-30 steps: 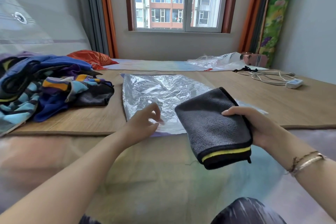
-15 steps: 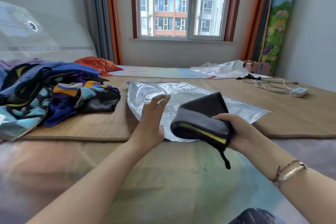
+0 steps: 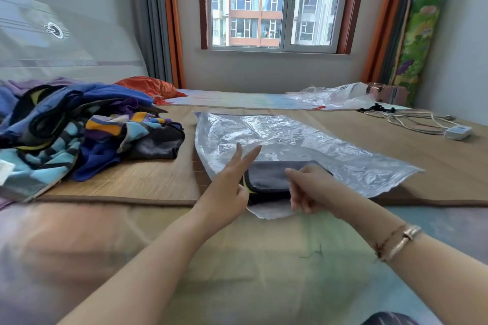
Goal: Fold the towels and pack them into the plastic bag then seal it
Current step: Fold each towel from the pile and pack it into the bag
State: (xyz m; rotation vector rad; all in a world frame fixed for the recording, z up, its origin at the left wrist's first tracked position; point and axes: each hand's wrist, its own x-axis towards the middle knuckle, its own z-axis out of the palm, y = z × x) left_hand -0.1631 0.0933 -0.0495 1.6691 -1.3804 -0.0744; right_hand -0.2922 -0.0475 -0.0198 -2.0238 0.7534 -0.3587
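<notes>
A clear plastic bag (image 3: 330,148) lies flat on the bamboo mat (image 3: 126,182), its mouth facing me. A folded grey towel (image 3: 272,177) with black and yellow trim sits partly inside that mouth, under the upper sheet. My right hand (image 3: 314,187) grips the towel's near right end, thumb on top and fingers curled below. At the mouth's left corner my left hand (image 3: 229,187) has its fingers spread upward and props up the upper sheet. A pile of unfolded colourful towels (image 3: 79,134) lies to the left on the mat.
An orange cloth (image 3: 148,86) lies behind the pile. A second crumpled plastic bag (image 3: 332,95) is at the back right, and a white cable with a plug block (image 3: 458,131) is at the far right. A window is straight ahead.
My right hand has carried the folded grey towel forward and down into the bag's mouth. My left hand went from hovering beside the bag to propping up its upper sheet.
</notes>
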